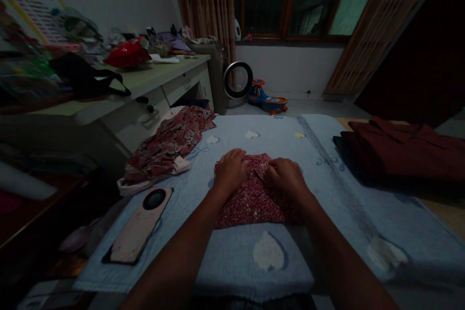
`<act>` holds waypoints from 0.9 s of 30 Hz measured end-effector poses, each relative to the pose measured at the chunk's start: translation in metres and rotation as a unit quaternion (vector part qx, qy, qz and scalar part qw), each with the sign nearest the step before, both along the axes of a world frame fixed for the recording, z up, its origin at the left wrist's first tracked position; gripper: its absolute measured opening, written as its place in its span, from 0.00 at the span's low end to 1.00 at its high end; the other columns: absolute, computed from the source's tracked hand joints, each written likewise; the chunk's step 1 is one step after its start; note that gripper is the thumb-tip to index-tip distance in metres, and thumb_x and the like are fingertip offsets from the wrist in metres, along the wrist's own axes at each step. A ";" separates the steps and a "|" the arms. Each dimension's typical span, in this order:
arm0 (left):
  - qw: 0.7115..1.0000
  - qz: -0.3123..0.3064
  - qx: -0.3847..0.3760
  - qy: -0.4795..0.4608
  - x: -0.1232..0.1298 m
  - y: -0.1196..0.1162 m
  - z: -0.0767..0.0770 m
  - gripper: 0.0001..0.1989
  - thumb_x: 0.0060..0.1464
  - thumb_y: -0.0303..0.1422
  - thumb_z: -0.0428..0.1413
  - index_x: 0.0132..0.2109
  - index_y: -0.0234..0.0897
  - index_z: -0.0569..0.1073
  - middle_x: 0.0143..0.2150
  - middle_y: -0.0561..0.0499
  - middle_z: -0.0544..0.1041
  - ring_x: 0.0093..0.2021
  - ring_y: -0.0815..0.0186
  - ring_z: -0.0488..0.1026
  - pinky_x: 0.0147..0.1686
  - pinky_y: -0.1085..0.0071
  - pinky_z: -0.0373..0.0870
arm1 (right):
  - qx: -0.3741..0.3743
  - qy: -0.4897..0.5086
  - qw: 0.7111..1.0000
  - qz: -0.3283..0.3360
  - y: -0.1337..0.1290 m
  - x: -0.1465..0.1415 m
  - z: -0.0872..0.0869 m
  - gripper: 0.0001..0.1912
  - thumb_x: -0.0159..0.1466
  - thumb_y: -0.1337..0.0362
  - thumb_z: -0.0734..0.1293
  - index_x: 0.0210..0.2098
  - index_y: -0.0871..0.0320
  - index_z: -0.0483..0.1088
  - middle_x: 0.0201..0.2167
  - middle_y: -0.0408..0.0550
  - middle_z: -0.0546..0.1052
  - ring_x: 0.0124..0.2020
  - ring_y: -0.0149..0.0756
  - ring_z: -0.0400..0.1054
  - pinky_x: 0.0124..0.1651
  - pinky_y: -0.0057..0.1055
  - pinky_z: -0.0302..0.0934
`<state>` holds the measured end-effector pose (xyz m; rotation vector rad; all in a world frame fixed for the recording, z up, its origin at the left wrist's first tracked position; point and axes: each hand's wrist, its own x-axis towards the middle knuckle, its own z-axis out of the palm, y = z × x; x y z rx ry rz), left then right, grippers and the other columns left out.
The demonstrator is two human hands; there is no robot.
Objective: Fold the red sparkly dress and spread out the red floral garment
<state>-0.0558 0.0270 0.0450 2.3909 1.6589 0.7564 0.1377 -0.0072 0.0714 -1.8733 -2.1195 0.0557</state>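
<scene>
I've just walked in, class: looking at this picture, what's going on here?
A person has both bare hands on a piece of red speckled fabric lying on a blue cover. The left hand rests on its left side; the right hand is curled at its right, though whether it pinches is unclear. A phone and a rumpled patterned garment lie to the left, folded dark red clothing to the right.

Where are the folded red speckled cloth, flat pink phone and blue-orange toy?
Folded red speckled cloth (pixel 253 198), head view: its middle.
Flat pink phone (pixel 135 231), head view: its back.
Blue-orange ride-on toy (pixel 264 100), head view: its blue body.
</scene>
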 end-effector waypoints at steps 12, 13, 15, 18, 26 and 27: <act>0.992 0.106 -0.069 0.008 -0.026 0.032 -0.024 0.12 0.60 0.36 0.53 0.47 0.41 0.77 0.52 0.47 0.78 0.56 0.57 0.71 0.57 0.58 0.63 | 0.052 0.056 0.985 0.153 0.024 -0.040 -0.069 0.21 0.70 0.70 0.56 0.57 0.61 0.72 0.60 0.52 0.72 0.62 0.38 0.63 0.66 0.37 0.53; 0.993 0.099 -0.057 0.001 -0.025 0.032 -0.024 0.10 0.59 0.34 0.54 0.45 0.41 0.76 0.51 0.47 0.78 0.55 0.57 0.71 0.57 0.58 0.63 | 0.048 0.057 0.985 0.156 0.023 -0.039 -0.069 0.20 0.70 0.69 0.56 0.56 0.61 0.72 0.60 0.52 0.72 0.62 0.38 0.63 0.66 0.37 0.53; 0.996 0.076 -0.040 -0.014 -0.024 0.031 -0.023 0.08 0.57 0.31 0.54 0.43 0.40 0.75 0.47 0.48 0.78 0.51 0.58 0.73 0.54 0.61 0.65 | 0.041 0.061 0.985 0.159 0.021 -0.038 -0.066 0.19 0.70 0.65 0.58 0.56 0.60 0.72 0.60 0.53 0.73 0.62 0.40 0.63 0.67 0.39 0.52; 0.997 0.056 -0.026 -0.040 -0.023 0.030 -0.020 0.08 0.57 0.27 0.52 0.43 0.39 0.72 0.44 0.48 0.78 0.46 0.61 0.74 0.48 0.67 0.68 | 0.032 0.063 0.983 0.167 0.020 -0.038 -0.059 0.21 0.71 0.58 0.58 0.59 0.59 0.70 0.63 0.54 0.69 0.64 0.42 0.60 0.67 0.42 0.52; 0.993 0.084 -0.045 0.067 -0.029 0.030 -0.020 0.11 0.62 0.35 0.52 0.49 0.39 0.72 0.43 0.46 0.80 0.45 0.58 0.75 0.45 0.66 0.66 | -0.009 0.015 0.985 0.172 0.018 -0.043 -0.055 0.26 0.72 0.51 0.55 0.64 0.56 0.65 0.67 0.49 0.64 0.69 0.47 0.52 0.68 0.48 0.48; 0.992 0.085 -0.045 0.080 -0.031 0.030 -0.020 0.12 0.63 0.37 0.51 0.49 0.39 0.73 0.42 0.45 0.80 0.45 0.57 0.75 0.46 0.65 0.66 | -0.011 0.012 0.986 0.167 0.018 -0.043 -0.054 0.27 0.72 0.51 0.55 0.64 0.56 0.65 0.66 0.49 0.65 0.69 0.47 0.52 0.68 0.48 0.48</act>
